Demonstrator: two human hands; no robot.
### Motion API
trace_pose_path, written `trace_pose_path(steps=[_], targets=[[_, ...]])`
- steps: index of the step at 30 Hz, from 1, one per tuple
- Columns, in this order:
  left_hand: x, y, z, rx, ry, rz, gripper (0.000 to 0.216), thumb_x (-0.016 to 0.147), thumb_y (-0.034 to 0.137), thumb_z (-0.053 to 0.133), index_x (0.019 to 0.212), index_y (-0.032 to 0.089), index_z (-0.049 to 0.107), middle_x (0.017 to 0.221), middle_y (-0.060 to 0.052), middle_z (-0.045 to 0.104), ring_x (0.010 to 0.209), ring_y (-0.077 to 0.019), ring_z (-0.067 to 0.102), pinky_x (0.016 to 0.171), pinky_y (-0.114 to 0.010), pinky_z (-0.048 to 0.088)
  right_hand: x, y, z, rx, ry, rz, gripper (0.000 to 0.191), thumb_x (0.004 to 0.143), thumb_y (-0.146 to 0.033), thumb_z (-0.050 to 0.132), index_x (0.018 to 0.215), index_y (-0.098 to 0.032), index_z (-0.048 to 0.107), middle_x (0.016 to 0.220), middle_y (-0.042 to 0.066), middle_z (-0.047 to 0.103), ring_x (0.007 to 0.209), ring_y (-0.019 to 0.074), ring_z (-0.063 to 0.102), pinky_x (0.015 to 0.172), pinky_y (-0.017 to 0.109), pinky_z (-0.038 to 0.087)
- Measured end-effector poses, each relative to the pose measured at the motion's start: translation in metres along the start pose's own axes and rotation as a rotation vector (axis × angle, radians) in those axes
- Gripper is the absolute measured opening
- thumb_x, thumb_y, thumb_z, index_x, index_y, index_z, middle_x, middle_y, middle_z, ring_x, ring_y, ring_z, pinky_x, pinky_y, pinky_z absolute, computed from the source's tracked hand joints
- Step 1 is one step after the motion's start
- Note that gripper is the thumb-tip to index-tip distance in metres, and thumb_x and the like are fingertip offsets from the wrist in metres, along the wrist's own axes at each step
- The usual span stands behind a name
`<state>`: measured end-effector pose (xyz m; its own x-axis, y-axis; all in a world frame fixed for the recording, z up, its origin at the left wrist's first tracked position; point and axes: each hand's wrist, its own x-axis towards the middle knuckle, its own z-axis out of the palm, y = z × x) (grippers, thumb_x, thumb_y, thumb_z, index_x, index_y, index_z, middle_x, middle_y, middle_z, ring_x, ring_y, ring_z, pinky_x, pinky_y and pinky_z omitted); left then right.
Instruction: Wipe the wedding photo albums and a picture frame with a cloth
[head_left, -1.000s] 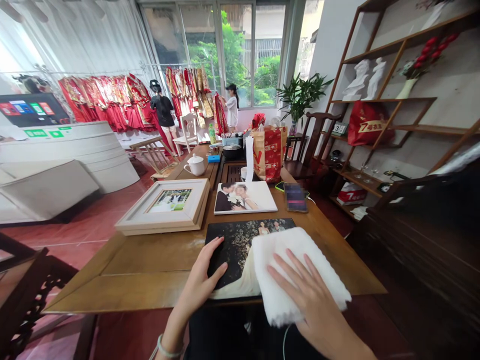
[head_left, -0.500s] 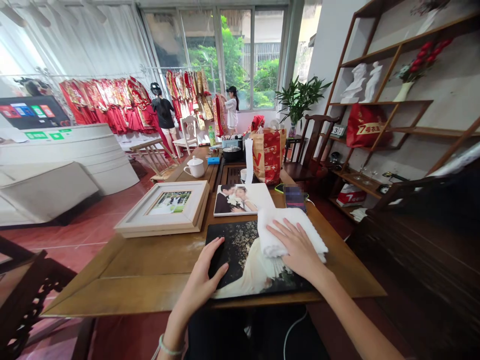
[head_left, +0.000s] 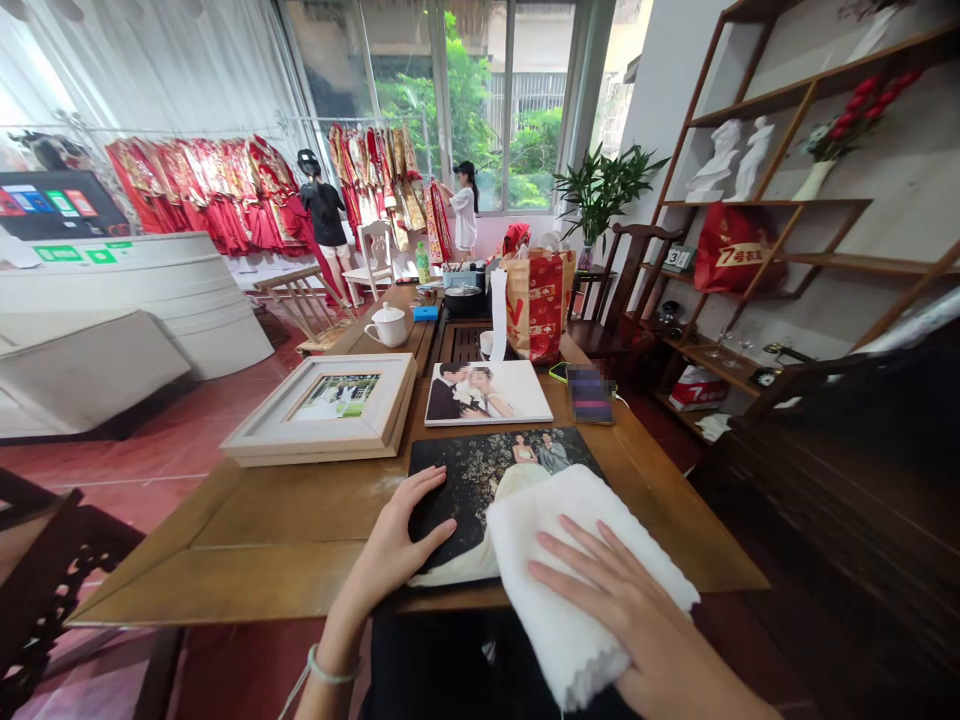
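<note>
A dark photo print (head_left: 457,500) with a couple in wedding clothes lies flat at the table's near edge. My left hand (head_left: 409,525) rests on its left edge, fingers stretched and thumb apart, holding nothing. On the right, my right hand (head_left: 600,580) has a folded white towel (head_left: 525,510), its fingers spread across the top and its thumb hidden. The towel covers the lower right of the print and reaches past the table edge towards me. Just behind the print lies a white-edged wedding photo panel (head_left: 517,395).
Stacked pale picture frames (head_left: 255,430) lie on the left of the wooden table (head_left: 262,560). A phone (head_left: 591,395), a lidded white mug (head_left: 388,326) and a red-and-brown paper bag (head_left: 536,305) stand farther back. Two people are beside red garments by the window.
My right hand and the towel have moved down towards me, uncovering the couple at the print's top. The towel now overhangs the near edge. My left hand has stayed nearly still.
</note>
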<state>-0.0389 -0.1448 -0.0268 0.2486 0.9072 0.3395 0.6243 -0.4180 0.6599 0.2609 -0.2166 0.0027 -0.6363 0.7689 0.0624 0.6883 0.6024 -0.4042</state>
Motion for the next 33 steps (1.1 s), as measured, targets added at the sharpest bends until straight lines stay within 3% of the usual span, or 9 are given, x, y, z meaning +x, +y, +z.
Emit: trace_pose_path(steps=[4, 8, 11, 15, 18, 21, 26, 29, 33], targets=[[0.0, 0.0, -0.002, -0.02, 0.011, 0.002, 0.045, 0.085, 0.031, 0.06, 0.129, 0.026, 0.051, 0.14, -0.008, 0.051, 0.132, -0.0251, 0.044, 0.111, -0.047, 0.034, 0.007, 0.03, -0.02, 0.044, 0.048, 0.098, 0.08, 0.066, -0.003, 0.043, 0.14, -0.035, 0.043, 0.149, -0.004, 0.038, 0.141, 0.0215, 0.024, 0.116, 0.05, 0.012], [-0.001, 0.002, -0.003, -0.037, 0.013, -0.015, 0.045, 0.086, 0.03, 0.06, 0.13, 0.025, 0.051, 0.139, -0.009, 0.051, 0.132, -0.0258, 0.045, 0.111, -0.047, 0.034, 0.054, 0.046, -0.025, -0.073, 0.123, 0.228, 0.088, 0.056, 0.0, 0.04, 0.138, -0.031, 0.046, 0.149, -0.002, 0.038, 0.141, 0.0218, 0.023, 0.115, 0.05, 0.014], [-0.001, 0.004, -0.004, -0.044, 0.009, -0.014, 0.044, 0.086, 0.03, 0.06, 0.129, 0.026, 0.052, 0.139, -0.008, 0.052, 0.131, -0.026, 0.045, 0.111, -0.047, 0.034, 0.098, 0.036, -0.02, -0.158, 0.156, 0.343, 0.082, 0.061, 0.0, 0.044, 0.139, -0.025, 0.045, 0.149, 0.004, 0.038, 0.14, 0.0283, 0.024, 0.112, 0.056, 0.017], [-0.002, 0.004, -0.004, -0.065, -0.003, -0.018, 0.043, 0.089, 0.03, 0.056, 0.132, 0.028, 0.05, 0.142, -0.007, 0.049, 0.134, -0.0246, 0.043, 0.113, -0.045, 0.031, 0.127, 0.002, -0.005, -0.172, 0.172, 0.313, 0.078, 0.066, -0.003, 0.049, 0.141, -0.023, 0.043, 0.15, 0.007, 0.036, 0.14, 0.0328, 0.021, 0.112, 0.059, 0.011], [-0.002, 0.002, -0.003, -0.091, -0.006, -0.02, 0.039, 0.092, 0.029, 0.049, 0.132, 0.027, 0.05, 0.143, -0.006, 0.048, 0.135, -0.023, 0.041, 0.114, -0.043, 0.03, 0.109, -0.022, 0.007, -0.155, 0.153, 0.205, 0.083, 0.063, -0.001, 0.05, 0.142, -0.027, 0.041, 0.152, 0.003, 0.034, 0.142, 0.029, 0.015, 0.114, 0.055, 0.007], [-0.002, -0.002, -0.003, -0.105, -0.012, -0.017, 0.037, 0.094, 0.028, 0.045, 0.13, 0.027, 0.051, 0.143, -0.006, 0.048, 0.135, -0.0222, 0.04, 0.114, -0.043, 0.029, 0.065, -0.035, 0.013, -0.125, 0.091, 0.092, 0.09, 0.059, 0.001, 0.047, 0.143, -0.031, 0.038, 0.154, -0.001, 0.029, 0.144, 0.0255, 0.01, 0.115, 0.054, 0.008], [-0.001, -0.008, -0.004, -0.12, -0.032, -0.01, 0.037, 0.094, 0.028, 0.045, 0.13, 0.026, 0.051, 0.144, -0.006, 0.047, 0.135, -0.0211, 0.04, 0.115, -0.043, 0.028, 0.002, -0.018, 0.004, -0.074, -0.027, 0.021, 0.092, 0.058, -0.003, 0.044, 0.143, -0.036, 0.037, 0.152, -0.005, 0.031, 0.142, 0.0245, 0.021, 0.115, 0.054, 0.015], [-0.001, -0.01, -0.004, -0.136, -0.037, -0.008, 0.037, 0.093, 0.028, 0.046, 0.129, 0.027, 0.052, 0.144, -0.005, 0.048, 0.135, -0.0212, 0.04, 0.115, -0.044, 0.028, 0.003, 0.008, -0.006, -0.127, 0.053, 0.139, 0.09, 0.059, -0.002, 0.04, 0.141, -0.037, 0.039, 0.15, -0.006, 0.035, 0.14, 0.0222, 0.025, 0.114, 0.053, 0.018], [-0.002, -0.007, -0.007, -0.191, -0.04, -0.033, 0.039, 0.093, 0.027, 0.046, 0.131, 0.027, 0.051, 0.146, -0.004, 0.045, 0.138, -0.0205, 0.036, 0.117, -0.043, 0.024, 0.045, 0.025, -0.01, -0.245, 0.171, 0.366, 0.084, 0.059, 0.0, 0.04, 0.139, -0.028, 0.046, 0.147, 0.0, 0.041, 0.139, 0.0257, 0.028, 0.113, 0.053, 0.02]])
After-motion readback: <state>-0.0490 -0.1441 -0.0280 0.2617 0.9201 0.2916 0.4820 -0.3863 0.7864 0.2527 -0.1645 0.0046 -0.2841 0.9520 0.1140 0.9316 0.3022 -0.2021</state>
